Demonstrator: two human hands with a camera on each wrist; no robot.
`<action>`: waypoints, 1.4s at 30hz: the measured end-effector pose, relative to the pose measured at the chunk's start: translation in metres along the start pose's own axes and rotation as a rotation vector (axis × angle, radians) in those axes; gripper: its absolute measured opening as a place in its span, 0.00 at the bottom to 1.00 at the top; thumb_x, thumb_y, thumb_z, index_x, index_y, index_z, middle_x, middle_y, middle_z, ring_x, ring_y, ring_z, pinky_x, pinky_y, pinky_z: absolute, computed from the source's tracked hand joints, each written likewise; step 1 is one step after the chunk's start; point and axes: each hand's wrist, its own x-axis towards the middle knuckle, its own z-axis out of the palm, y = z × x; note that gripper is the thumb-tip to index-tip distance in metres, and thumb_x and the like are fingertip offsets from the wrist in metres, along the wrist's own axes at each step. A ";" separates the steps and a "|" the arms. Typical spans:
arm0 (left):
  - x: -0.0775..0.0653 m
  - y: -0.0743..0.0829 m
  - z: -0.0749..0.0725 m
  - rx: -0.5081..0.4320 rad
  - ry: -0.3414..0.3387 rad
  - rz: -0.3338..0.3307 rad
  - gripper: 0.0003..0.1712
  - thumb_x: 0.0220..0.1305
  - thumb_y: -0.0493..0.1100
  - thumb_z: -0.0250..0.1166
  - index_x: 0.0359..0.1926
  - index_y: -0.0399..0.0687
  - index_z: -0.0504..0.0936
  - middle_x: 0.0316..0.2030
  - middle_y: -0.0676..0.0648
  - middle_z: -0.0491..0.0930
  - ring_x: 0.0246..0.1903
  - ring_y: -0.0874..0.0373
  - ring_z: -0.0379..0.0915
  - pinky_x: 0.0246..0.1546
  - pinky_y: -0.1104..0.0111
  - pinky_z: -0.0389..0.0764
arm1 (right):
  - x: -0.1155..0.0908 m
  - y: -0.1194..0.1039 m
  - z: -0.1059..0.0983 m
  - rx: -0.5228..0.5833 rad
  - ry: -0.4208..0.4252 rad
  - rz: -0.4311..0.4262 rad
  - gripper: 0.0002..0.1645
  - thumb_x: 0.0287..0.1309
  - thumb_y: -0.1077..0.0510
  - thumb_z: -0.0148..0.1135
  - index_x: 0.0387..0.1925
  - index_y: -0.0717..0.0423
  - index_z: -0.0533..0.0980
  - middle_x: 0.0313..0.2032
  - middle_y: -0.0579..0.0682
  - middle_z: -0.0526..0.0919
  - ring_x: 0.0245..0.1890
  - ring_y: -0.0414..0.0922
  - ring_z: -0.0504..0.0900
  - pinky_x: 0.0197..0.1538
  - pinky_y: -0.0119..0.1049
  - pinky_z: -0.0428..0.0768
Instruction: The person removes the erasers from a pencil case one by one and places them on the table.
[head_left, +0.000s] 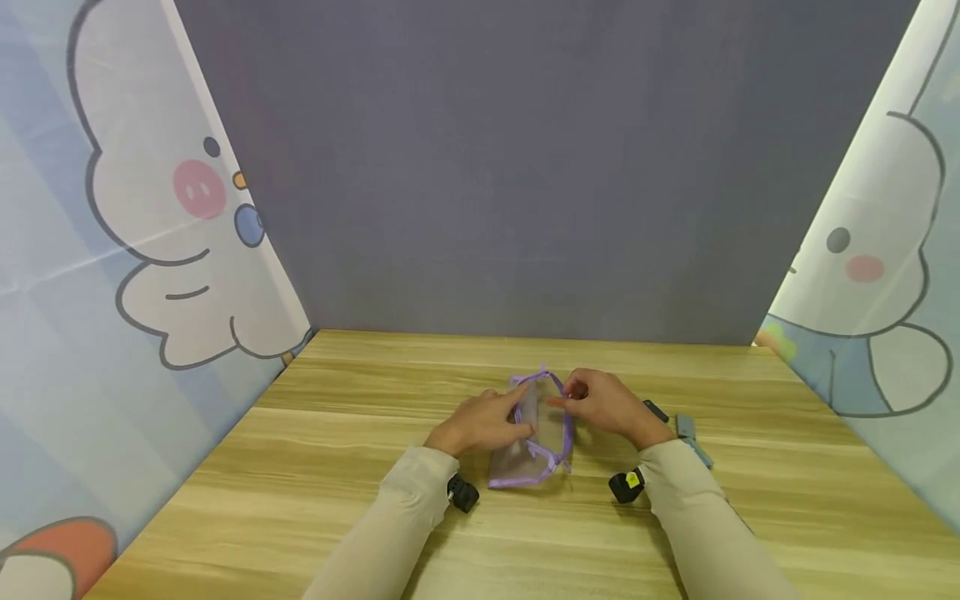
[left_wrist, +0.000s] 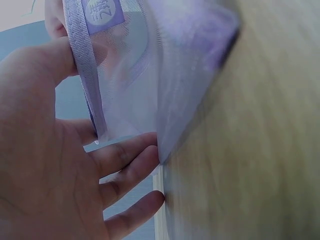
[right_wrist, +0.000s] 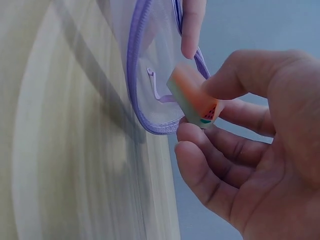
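A mesh zipper pouch (head_left: 516, 464) with purple trim stands on the table with its mouth spread wide. My left hand (head_left: 483, 421) holds the pouch at its mouth, the thumb hooked over the zipper rim (left_wrist: 84, 65) in the left wrist view. There the lower fingers lie against the mesh near the tabletop. Between thumb and fingers, my right hand (head_left: 603, 404) pinches a small orange and green eraser (right_wrist: 192, 95) with a watermelon picture on it. The eraser is at the pouch opening, overlapping the mesh in the right wrist view. A purple zipper pull (right_wrist: 154, 85) shows beside it.
Right of my right hand lie a small dark block (head_left: 656, 410), a grey block (head_left: 686, 426) and a blue-grey piece (head_left: 699, 452), partly covered by the sleeve. A grey curtain (head_left: 525, 183) rises behind the wooden table (head_left: 337, 417), with printed cloths at both sides.
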 end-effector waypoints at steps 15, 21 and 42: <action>0.000 0.001 -0.002 0.010 0.006 0.004 0.49 0.61 0.69 0.55 0.80 0.67 0.49 0.57 0.47 0.79 0.45 0.57 0.70 0.41 0.59 0.74 | -0.001 -0.001 -0.005 -0.046 -0.010 0.018 0.11 0.63 0.53 0.67 0.43 0.54 0.83 0.36 0.49 0.83 0.33 0.44 0.79 0.38 0.43 0.79; -0.001 -0.001 -0.002 0.006 0.010 0.009 0.49 0.61 0.69 0.55 0.80 0.67 0.49 0.55 0.48 0.80 0.45 0.57 0.70 0.40 0.60 0.74 | 0.000 -0.001 -0.004 -0.059 -0.029 0.003 0.13 0.64 0.57 0.65 0.48 0.56 0.83 0.39 0.52 0.83 0.35 0.46 0.79 0.38 0.44 0.79; -0.001 -0.001 -0.001 -0.013 -0.009 -0.009 0.49 0.62 0.70 0.54 0.80 0.70 0.48 0.62 0.49 0.77 0.56 0.52 0.70 0.51 0.51 0.74 | -0.003 0.001 -0.004 -0.029 -0.039 0.021 0.19 0.73 0.52 0.55 0.58 0.54 0.80 0.53 0.56 0.82 0.45 0.53 0.82 0.45 0.50 0.80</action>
